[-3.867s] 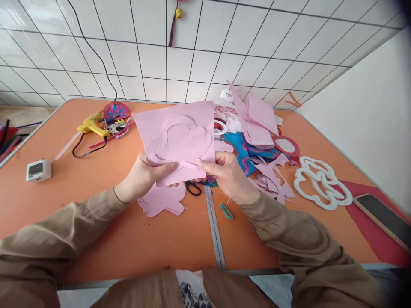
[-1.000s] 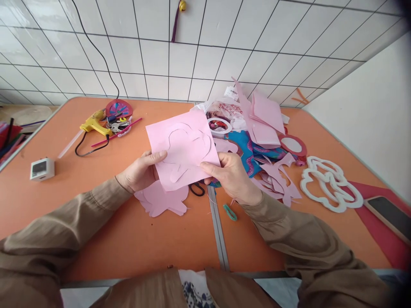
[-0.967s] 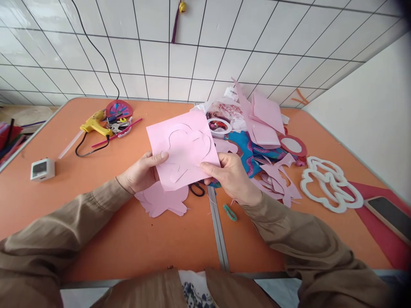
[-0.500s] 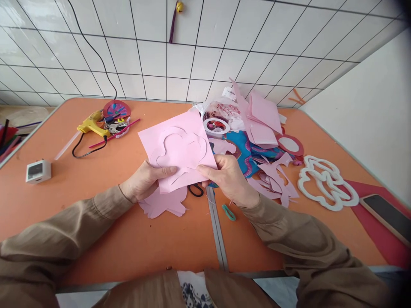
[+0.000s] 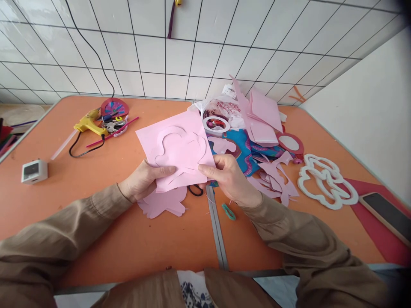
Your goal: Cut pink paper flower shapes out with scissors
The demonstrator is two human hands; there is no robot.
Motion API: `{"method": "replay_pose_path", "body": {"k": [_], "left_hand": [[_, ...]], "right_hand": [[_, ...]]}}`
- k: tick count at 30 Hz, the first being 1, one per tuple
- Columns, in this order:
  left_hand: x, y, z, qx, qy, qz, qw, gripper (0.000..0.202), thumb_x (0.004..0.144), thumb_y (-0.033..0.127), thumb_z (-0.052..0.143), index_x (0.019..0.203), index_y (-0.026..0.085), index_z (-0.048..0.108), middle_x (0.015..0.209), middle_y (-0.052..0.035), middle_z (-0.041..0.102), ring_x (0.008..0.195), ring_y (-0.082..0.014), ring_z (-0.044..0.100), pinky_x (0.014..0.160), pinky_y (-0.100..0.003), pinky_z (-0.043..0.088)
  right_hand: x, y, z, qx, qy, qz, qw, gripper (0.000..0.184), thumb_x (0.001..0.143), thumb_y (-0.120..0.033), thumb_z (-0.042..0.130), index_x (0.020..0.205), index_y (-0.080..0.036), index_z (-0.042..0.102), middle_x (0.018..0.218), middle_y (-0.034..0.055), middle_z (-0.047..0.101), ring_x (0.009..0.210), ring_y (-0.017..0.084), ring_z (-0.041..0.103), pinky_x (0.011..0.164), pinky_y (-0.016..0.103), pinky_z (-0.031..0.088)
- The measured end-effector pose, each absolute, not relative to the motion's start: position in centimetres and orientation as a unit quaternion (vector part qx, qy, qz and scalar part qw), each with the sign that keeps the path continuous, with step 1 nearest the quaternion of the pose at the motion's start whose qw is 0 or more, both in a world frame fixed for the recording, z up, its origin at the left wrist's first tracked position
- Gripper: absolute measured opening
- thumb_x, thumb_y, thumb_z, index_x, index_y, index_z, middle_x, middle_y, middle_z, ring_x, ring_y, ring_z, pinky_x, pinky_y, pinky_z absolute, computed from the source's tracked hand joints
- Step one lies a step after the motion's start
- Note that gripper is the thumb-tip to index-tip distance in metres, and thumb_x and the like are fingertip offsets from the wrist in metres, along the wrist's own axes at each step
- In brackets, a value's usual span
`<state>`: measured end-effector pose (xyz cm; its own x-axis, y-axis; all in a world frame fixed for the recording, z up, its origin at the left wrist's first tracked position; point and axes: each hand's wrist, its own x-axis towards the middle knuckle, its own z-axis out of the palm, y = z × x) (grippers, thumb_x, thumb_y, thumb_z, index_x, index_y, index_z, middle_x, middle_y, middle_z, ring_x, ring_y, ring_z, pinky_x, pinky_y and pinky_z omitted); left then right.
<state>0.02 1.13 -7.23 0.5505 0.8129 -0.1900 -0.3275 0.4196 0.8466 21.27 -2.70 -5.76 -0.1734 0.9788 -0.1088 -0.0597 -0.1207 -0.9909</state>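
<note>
Between both hands, raised over the table, is a pink sheet [image 5: 175,130] of paper or thin foam. A curved cut-out of the same pink [image 5: 188,149] lies flat on it. My left hand [image 5: 143,179] grips the lower left edge, thumb on top. At the lower right corner my right hand [image 5: 229,177] pinches the sheet, its thumb over the cut-out's edge. Pink cut-out shapes [image 5: 165,203] lie on the table under the sheet. Beside them shows a black scissor handle [image 5: 195,191]; the rest of the scissors is hidden.
Pink scraps [image 5: 278,179], folded pink sheets [image 5: 263,115] and a plastic bag [image 5: 224,109] crowd the right back. White cloud-shaped frames [image 5: 327,182] and a phone [image 5: 388,214] lie further right. A yellow glue gun [image 5: 88,122] and a white cube [image 5: 34,172] are left. A green clip [image 5: 228,211] lies near the seam.
The sheet and both hands stay almost still in the same hold. The whole view has shifted slightly.
</note>
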Motion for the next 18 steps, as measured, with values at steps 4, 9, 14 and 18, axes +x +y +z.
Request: {"method": "replay_pose_path", "body": {"k": [4,9,14,18], "left_hand": [[-0.08,1.06,-7.28,0.385,0.315,0.36,0.79,0.033,0.072,0.017,0.086,0.103,0.013,0.078,0.09,-0.0083,0.081,0.096,-0.0268,0.076,0.074,-0.027,0.062],[0.01,1.13,-7.24,0.383,0.309,0.359,0.793,0.03,0.072,0.017,0.086,0.1,0.013,0.077,0.088,-0.0083,0.081,0.091,-0.0252,0.077,0.072,-0.026,0.062],[0.17,1.07,-7.23,0.383,0.315,0.367,0.787,0.042,0.067,0.017,0.089,0.106,0.013,0.073,0.098,-0.0088,0.081,0.091,-0.0267,0.077,0.077,-0.031,0.063],[0.15,1.05,-7.39,0.391,0.311,0.36,0.788,0.043,0.068,0.018,0.089,0.107,0.014,0.072,0.097,-0.0081,0.081,0.092,-0.0268,0.077,0.077,-0.032,0.063]], "right_hand": [[21.59,-2.73,-5.75,-0.439,-0.516,0.589,0.441,0.05,0.083,-0.062,0.067,0.06,-0.018,0.069,0.057,0.0051,0.067,0.053,0.016,0.063,0.051,0.029,0.048],[21.6,-2.69,-5.9,-0.442,-0.507,0.592,0.444,0.046,0.082,-0.059,0.07,0.063,-0.017,0.068,0.058,0.0042,0.067,0.054,0.016,0.062,0.052,0.029,0.047],[21.5,-2.56,-6.44,-0.464,-0.529,0.543,0.459,0.037,0.083,-0.043,0.07,0.058,-0.016,0.062,0.058,0.0009,0.06,0.056,0.012,0.053,0.053,0.026,0.041],[21.49,-2.54,-6.72,-0.504,-0.549,0.496,0.445,0.036,0.08,-0.036,0.068,0.054,-0.017,0.053,0.055,-0.002,0.048,0.055,0.01,0.042,0.051,0.025,0.033]]}}
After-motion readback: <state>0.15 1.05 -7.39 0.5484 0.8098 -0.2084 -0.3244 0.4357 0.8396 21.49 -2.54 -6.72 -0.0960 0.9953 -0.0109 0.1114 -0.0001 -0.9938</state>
